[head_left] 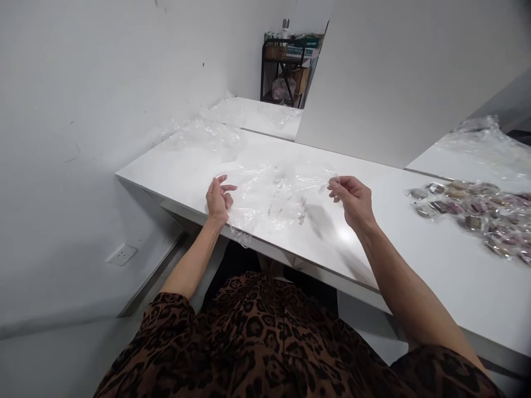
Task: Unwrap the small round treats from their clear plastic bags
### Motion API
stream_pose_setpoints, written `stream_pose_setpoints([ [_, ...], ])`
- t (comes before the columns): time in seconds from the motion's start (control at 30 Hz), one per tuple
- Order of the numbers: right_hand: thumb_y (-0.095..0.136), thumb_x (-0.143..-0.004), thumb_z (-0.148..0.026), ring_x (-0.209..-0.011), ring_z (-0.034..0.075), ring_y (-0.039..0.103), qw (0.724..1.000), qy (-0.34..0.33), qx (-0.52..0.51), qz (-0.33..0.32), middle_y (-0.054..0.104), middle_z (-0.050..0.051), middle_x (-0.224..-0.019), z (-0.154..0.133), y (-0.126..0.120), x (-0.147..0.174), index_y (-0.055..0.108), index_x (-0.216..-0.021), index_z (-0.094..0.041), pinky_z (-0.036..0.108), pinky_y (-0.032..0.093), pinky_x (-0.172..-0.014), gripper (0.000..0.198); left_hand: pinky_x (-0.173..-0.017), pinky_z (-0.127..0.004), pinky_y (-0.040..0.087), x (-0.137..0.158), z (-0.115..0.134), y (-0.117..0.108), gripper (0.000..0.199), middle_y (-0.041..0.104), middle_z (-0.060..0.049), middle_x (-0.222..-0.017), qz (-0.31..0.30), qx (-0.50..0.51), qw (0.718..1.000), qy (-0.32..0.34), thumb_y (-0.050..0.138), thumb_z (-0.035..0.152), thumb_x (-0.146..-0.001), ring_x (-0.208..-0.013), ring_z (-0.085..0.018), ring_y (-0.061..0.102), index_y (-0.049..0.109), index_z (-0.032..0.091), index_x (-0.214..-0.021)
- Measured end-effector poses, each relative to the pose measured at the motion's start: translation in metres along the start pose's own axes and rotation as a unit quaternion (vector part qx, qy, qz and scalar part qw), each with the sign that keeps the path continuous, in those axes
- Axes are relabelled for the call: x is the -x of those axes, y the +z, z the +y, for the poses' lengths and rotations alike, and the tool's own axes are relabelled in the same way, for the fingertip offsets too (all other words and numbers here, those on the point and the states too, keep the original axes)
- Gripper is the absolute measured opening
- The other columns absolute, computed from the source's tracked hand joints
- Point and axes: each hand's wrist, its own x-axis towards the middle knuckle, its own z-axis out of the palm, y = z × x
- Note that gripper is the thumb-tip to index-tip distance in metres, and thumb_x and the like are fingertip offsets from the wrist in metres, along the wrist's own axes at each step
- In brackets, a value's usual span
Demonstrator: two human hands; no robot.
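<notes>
A large, crinkled clear plastic bag (pixel 269 193) is stretched between my two hands over the white table, with small dark printed marks on it. My right hand (pixel 354 202) pinches its right end between thumb and fingertips. At the left end, my left hand (pixel 219 200) has its fingers curled in on the plastic, some of them partly stretched. A loose lower part of the bag hangs over the table's front edge. The film is see-through, so its opening cannot be made out.
Crumpled clear plastic (pixel 207 135) lies at the back left of the white table (pixel 415 276). Several small wrapped packets (pixel 477 207) are spread at the right. Tall grey panels (pixel 394 72) rise behind the table. A black shelf (pixel 282 61) with boxes stands beyond; a wall socket (pixel 121 254) is left.
</notes>
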Motion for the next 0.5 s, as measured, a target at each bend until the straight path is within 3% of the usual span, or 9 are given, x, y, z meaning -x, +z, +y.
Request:
stream_pose_setpoints([
  [0.13,0.076,-0.082,-0.049,-0.08,0.016,0.064,0.994,-0.032,-0.071,-0.077,0.072,0.005,-0.099,-0.024,0.021,0.021,0.07,-0.104,-0.023,0.03,0.051,-0.066,0.034,-0.035,-0.019,0.024,0.028,0.004,0.023,0.054,0.075,-0.007,-0.091,-0.164,-0.046,0.983,-0.068,0.066,0.065,-0.092,-0.038,-0.002,0.037,0.064,0.02,-0.122],
  [0.23,0.074,-0.087,-0.05,-0.089,0.018,0.067,0.978,-0.042,-0.074,-0.192,0.073,0.005,-0.11,-0.033,0.046,0.038,0.072,-0.11,-0.026,0.033,0.055,-0.073,0.033,-0.037,-0.021,0.038,0.044,0.0,0.044,0.075,0.074,-0.008,-0.104,-0.318,-0.078,0.94,-0.098,0.076,0.066,-0.084,-0.041,-0.003,0.047,0.054,0.024,-0.142],
  [0.3,0.074,-0.087,-0.052,-0.09,0.018,0.067,0.965,-0.039,-0.072,-0.247,0.073,0.005,-0.112,-0.032,0.058,0.045,0.073,-0.111,-0.027,0.035,0.057,-0.076,0.034,-0.039,-0.022,0.041,0.046,-0.004,0.053,0.081,0.073,-0.006,-0.1,-0.377,-0.101,0.914,-0.107,0.081,0.065,-0.078,-0.042,-0.004,0.05,0.054,0.023,-0.143],
  [0.4,0.077,-0.085,-0.052,-0.095,0.02,0.067,0.966,-0.023,-0.099,-0.24,0.072,0.006,-0.114,-0.021,0.06,0.046,0.072,-0.115,-0.028,0.036,0.058,-0.081,0.038,-0.038,-0.021,0.036,0.039,-0.006,0.058,0.061,0.07,-0.003,-0.083,-0.385,-0.129,0.909,-0.095,0.085,0.064,-0.073,-0.042,-0.004,0.047,0.069,0.017,-0.108],
  [0.5,0.076,-0.086,-0.049,-0.104,0.022,0.067,0.979,-0.007,-0.11,-0.172,0.072,0.007,-0.121,-0.003,0.05,0.037,0.071,-0.118,-0.028,0.038,0.059,-0.086,0.039,-0.038,-0.019,0.033,0.021,0.005,0.057,0.045,0.067,-0.002,-0.07,-0.327,-0.157,0.931,-0.046,0.089,0.054,-0.072,-0.043,-0.005,0.045,0.066,0.016,-0.078],
])
